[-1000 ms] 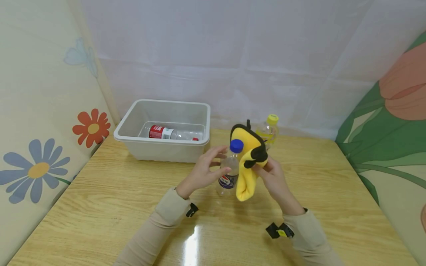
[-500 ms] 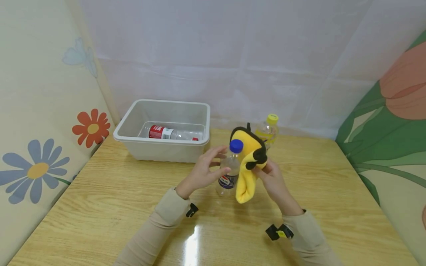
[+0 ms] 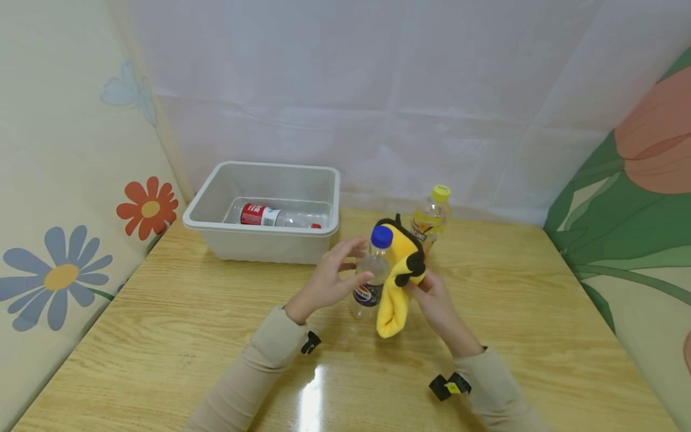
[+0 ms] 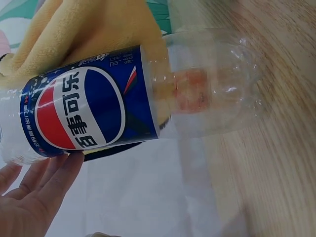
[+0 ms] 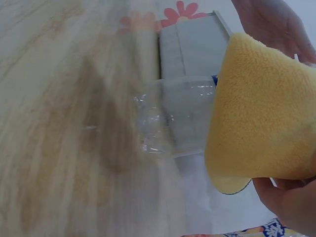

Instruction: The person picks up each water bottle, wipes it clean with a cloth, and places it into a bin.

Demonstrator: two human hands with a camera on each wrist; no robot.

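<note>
My left hand (image 3: 330, 279) holds a clear plastic Pepsi bottle (image 3: 368, 294) with a blue cap, fingers behind it and thumb across its front. The bottle stands nearly upright over the table, and its dark blue label (image 4: 89, 106) fills much of the left wrist view. On the bottle's right side lies a yellow cleaning cloth (image 3: 395, 306) with black edging, pinched by my right hand (image 3: 436, 303) between thumb and fingers. In the right wrist view the folded cloth (image 5: 266, 108) covers the bottle's label and upper part; the clear base (image 5: 173, 116) sticks out.
A light grey plastic bin (image 3: 264, 241) stands at the back left; inside lies a clear bottle with a red label (image 3: 254, 214). Behind my right hand stands a yellow-capped bottle (image 3: 430, 219). A white cloth backdrop (image 3: 378, 108) hangs behind the wooden table (image 3: 189, 336).
My right hand has moved the cloth down and slightly left along the bottle, showing more of the yellow-capped bottle behind. The left hand and its bottle have stayed nearly still.
</note>
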